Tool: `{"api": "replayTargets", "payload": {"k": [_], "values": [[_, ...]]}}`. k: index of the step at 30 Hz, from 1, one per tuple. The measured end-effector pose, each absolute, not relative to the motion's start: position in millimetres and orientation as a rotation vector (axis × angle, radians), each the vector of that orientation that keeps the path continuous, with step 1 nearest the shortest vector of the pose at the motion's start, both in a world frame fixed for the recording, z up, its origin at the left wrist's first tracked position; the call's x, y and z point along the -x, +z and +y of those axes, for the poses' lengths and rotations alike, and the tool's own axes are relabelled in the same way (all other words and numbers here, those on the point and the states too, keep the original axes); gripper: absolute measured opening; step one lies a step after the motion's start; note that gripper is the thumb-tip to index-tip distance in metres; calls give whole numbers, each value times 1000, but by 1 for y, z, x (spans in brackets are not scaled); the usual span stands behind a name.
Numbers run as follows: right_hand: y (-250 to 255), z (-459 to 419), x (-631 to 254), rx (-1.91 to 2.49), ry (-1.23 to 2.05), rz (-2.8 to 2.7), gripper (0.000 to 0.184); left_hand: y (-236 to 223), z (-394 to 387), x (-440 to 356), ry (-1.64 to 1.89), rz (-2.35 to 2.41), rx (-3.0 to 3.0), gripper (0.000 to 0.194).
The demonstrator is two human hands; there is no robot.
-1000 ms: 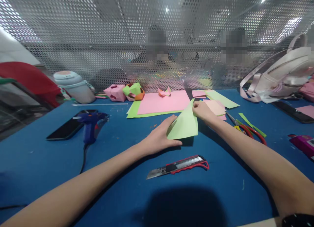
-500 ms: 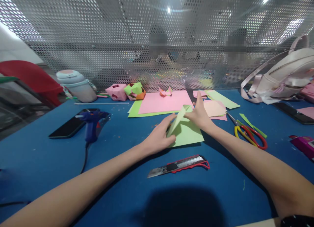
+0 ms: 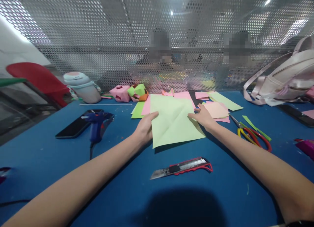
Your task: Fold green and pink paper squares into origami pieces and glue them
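A light green sheet of paper [image 3: 175, 122] with a diagonal crease is spread between my hands, tilted a little above the blue table. My left hand [image 3: 145, 126] grips its left edge, thumb on top and fingers hidden beneath. At the right edge my right hand [image 3: 203, 117] pinches the sheet between thumb and fingers. Nearer to me, a red-handled utility knife [image 3: 181, 168] lies with its blade out, pointing left. Behind the green sheet, a pink sheet [image 3: 185, 95] is partly covered.
On the left are a blue glue gun [image 3: 96, 125], a black phone [image 3: 73, 127] and a container [image 3: 82, 88]. Folded paper shapes [image 3: 120, 93] stand near the mesh panel [image 3: 110, 34]. To the right are paper pieces [image 3: 217, 110], scissors [image 3: 253, 135] and a backpack [image 3: 284, 78].
The green sheet, folded up at a corner before, is now opened flat and lifted slightly. My left hand has shifted left and away, to its side edge; the hands are farther apart.
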State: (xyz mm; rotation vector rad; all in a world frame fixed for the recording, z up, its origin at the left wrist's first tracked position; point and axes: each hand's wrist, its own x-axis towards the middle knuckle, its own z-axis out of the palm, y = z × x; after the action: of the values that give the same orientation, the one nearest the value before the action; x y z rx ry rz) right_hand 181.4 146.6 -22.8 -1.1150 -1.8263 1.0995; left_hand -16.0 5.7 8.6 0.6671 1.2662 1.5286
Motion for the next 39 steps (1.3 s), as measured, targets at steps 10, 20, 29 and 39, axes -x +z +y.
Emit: {"api": "replayTargets", "payload": {"k": [10, 20, 29, 39], "values": [[-7, 144, -219, 965, 1359, -1886, 33, 8, 12, 25, 1473, 1219, -809, 30], [-19, 146, -224, 957, 1283, -1947, 32, -4, 21, 54, 1375, 1463, -1078, 20], [-22, 146, -230, 963, 955, -2103, 17, -1, 14, 67, 1100, 1534, -1331, 19], [-18, 138, -229, 705, 855, -2203, 13, -15, 7, 77, 1263, 1516, -1435, 20]]}}
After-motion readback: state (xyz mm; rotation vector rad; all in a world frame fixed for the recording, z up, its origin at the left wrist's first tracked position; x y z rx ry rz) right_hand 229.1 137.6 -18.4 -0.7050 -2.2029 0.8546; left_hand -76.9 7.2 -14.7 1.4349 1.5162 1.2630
